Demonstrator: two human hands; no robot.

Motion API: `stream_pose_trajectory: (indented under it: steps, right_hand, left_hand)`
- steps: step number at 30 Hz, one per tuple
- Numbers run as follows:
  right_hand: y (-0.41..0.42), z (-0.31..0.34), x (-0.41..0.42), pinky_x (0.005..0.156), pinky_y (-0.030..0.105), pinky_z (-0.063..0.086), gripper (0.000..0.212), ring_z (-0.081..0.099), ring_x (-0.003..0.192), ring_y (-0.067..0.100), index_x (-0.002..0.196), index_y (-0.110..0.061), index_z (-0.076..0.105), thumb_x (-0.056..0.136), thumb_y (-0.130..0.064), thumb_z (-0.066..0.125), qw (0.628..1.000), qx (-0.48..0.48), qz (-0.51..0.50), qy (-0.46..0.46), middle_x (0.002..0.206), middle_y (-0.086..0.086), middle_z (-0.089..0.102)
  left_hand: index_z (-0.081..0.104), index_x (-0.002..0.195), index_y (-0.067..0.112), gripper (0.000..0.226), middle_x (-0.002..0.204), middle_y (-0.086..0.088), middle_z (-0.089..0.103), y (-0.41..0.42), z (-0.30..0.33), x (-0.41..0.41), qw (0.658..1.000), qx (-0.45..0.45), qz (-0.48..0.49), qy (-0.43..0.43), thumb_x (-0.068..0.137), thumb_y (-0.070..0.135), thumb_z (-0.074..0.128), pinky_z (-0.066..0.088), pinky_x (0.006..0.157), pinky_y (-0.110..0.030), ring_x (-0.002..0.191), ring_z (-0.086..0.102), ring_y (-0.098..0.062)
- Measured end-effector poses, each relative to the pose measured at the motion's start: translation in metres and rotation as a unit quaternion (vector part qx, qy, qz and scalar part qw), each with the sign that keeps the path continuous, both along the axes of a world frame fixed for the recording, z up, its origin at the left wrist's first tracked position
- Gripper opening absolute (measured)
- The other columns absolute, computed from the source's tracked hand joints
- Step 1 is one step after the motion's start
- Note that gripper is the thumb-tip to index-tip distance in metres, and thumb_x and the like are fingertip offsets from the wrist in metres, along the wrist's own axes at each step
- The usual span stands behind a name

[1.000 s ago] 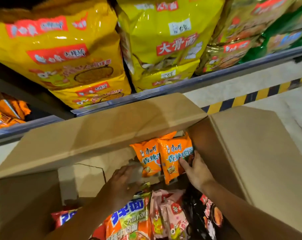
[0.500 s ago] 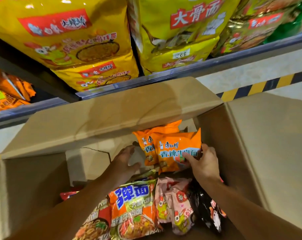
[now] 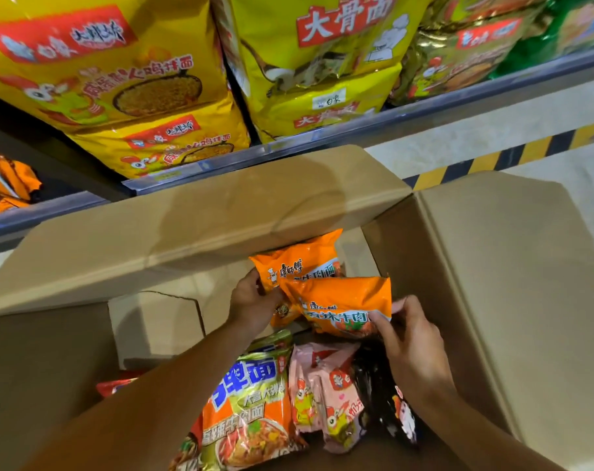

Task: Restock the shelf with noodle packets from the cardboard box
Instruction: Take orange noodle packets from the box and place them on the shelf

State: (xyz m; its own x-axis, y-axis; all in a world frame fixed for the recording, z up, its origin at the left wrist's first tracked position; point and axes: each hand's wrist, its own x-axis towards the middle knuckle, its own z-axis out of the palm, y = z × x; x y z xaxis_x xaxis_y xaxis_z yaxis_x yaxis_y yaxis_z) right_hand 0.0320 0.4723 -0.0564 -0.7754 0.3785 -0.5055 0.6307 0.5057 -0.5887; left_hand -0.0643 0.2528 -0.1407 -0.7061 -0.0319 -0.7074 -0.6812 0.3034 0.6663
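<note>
- The cardboard box [image 3: 492, 300] is seen open below the shelf [image 3: 356, 134], its flaps folded outward; every place below is given relative to this box.
- Above the box's far flap, large yellow multipacks [image 3: 112, 73] are stacked on the shelf; red panels with white script are printed on the left-hand ones, and "大骨面" can be read in white on red on the yellow-green bags [image 3: 322, 45] beside them.
- Inside the box, near its front, an orange-and-green packet [image 3: 251, 413] with large blue characters is laid flat, with a pink packet [image 3: 326, 396] and a black packet [image 3: 387, 402] just beside it.
- At the box's far inner wall two orange noodle packets are held up. On the rear orange packet [image 3: 299, 266] "康师傅" is legible; on the front orange packet [image 3: 343, 307] "牛肉" can be made out.
- The rear packet's left edge is gripped by the left hand [image 3: 254, 300], fingers curled round it.
- The front packet's lower right corner is pinched by the right hand [image 3: 411, 338], thumb over the printed face.
</note>
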Motion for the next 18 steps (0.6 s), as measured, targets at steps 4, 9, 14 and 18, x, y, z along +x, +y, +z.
stream_pose_trajectory:
  steps: [4, 9, 14, 18]
  right_hand:
    - [-0.004, 0.039, 0.011, 0.066, 0.037, 0.057, 0.019, 0.069, 0.081, 0.002, 0.091, -0.029, 0.047, 0.095, -0.043, 0.06, 0.999, -0.013, -0.037, 0.029, 0.085, -0.011, 0.071]
    - [-0.018, 0.118, 0.009, 0.076, 0.045, 0.062, 0.017, 0.073, 0.09, 0.006, 0.095, -0.033, 0.049, 0.094, -0.047, 0.059, 0.995, -0.072, -0.058, 0.045, 0.096, -0.007, 0.074]
    - [-0.049, 0.245, -0.012, 0.071, 0.043, 0.062, 0.016, 0.074, 0.089, 0.012, 0.094, -0.024, 0.047, 0.095, -0.032, 0.061, 0.99, -0.107, -0.041, 0.077, 0.092, 0.0, 0.075]
    - [-0.081, 0.375, -0.036, 0.061, 0.019, 0.056, 0.015, 0.072, 0.077, 0.001, 0.095, -0.004, 0.046, 0.099, -0.012, 0.058, 0.98, -0.158, -0.048, 0.112, 0.079, -0.007, 0.074]
  left_hand:
    - [0.062, 0.104, 0.032, 0.024, 0.089, 0.013, 0.068, -0.019, 0.048, 0.007, 0.995, -0.028, -0.058, 0.073, 0.088, 0.018, 0.073, 0.048, 0.059, -0.01, 0.078, 0.063, 0.0]
    - [0.066, 0.102, 0.036, 0.018, 0.083, 0.017, 0.073, -0.076, 0.149, 0.01, 0.986, -0.054, -0.116, 0.106, 0.087, 0.031, 0.073, 0.051, 0.068, -0.025, 0.079, 0.066, -0.004]
    - [0.065, 0.109, 0.033, 0.023, 0.091, 0.02, 0.073, -0.131, 0.287, 0.006, 0.981, -0.037, -0.131, 0.137, 0.088, 0.031, 0.073, 0.048, 0.07, -0.009, 0.087, 0.066, 0.004]
    - [0.063, 0.118, 0.028, 0.044, 0.104, 0.007, 0.075, -0.177, 0.414, -0.008, 0.987, 0.02, -0.087, 0.137, 0.08, 0.047, 0.075, 0.061, 0.076, -0.032, 0.095, 0.072, -0.014]
